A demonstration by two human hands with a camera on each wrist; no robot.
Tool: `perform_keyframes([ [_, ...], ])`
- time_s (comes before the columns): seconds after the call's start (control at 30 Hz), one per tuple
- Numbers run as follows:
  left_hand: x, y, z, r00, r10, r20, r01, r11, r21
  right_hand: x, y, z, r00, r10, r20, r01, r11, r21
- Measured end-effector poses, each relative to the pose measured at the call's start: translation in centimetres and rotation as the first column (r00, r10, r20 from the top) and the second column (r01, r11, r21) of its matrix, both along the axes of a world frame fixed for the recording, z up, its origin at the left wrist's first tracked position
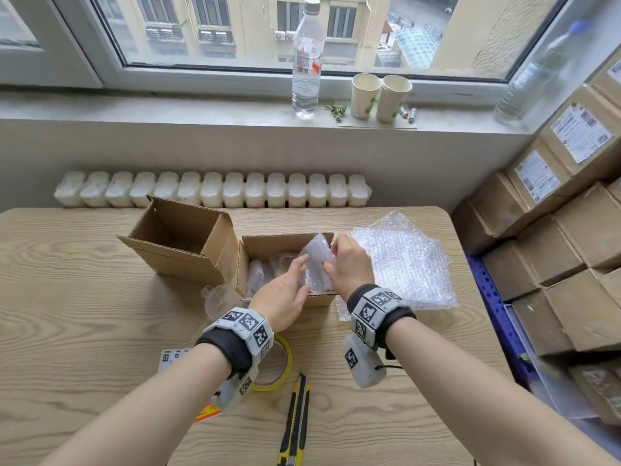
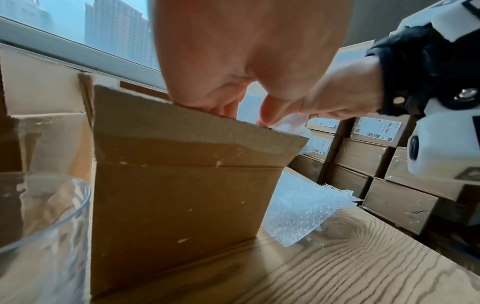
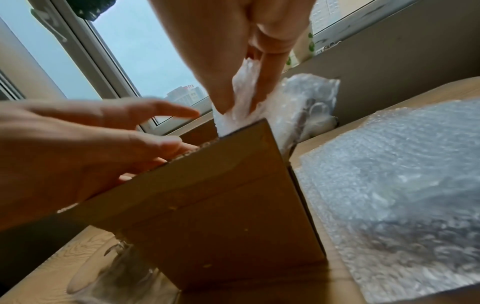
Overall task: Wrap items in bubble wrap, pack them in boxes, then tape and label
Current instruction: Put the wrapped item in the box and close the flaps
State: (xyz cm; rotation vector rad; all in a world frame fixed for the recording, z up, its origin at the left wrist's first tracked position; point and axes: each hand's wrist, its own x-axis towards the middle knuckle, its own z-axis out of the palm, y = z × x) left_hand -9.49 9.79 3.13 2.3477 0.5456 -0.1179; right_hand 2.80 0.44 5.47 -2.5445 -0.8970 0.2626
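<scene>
An open cardboard box [image 1: 285, 242] stands mid-table with several bubble-wrapped items in it. Over its right half, my right hand [image 1: 332, 260] pinches the top of a bubble-wrapped bundle [image 1: 317, 260] that stands partly inside the box. My left hand [image 1: 302, 274] reaches over the near wall, its straight fingers touching the bundle's left side. In the right wrist view the fingers [image 3: 267, 72] pinch the wrap [image 3: 244, 102] above the box wall [image 3: 221, 195], and the left hand [image 3: 155, 133] lies spread at the rim. The left wrist view shows the box front [image 2: 182, 195].
A second open box [image 1: 181, 237] stands at the left, with a clear glass [image 1: 220, 299] in front of it. Loose bubble wrap sheets [image 1: 403, 260] lie right of the box. Near me lie a tape roll [image 1: 279, 368], a yellow utility knife [image 1: 295, 422] and labels [image 1: 171, 358]. Stacked cartons [image 1: 554, 247] line the right.
</scene>
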Motion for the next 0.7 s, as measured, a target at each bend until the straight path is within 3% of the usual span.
perform_keyframes([
  [0.17, 1.0, 0.3, 1.1, 0.987, -0.147, 0.064, 0.149, 0.988, -0.032, 0.2, -0.8, -1.5, 0.985, 0.135, -0.106, -0.136, 0.991, 0.001],
  [0.5, 2.5, 1.2, -0.1, 0.996, 0.045, -0.072, -0.037, 0.993, 0.113, 2.0, -3.8, -2.6, 0.977, 0.110, -0.181, -0.088, 0.988, 0.124],
  [0.7, 3.6, 0.7, -0.1, 0.998, 0.067, -0.012, -0.064, 0.985, 0.160, 1.7, -4.3, -2.9, 0.939, 0.213, -0.271, -0.181, 0.974, 0.137],
])
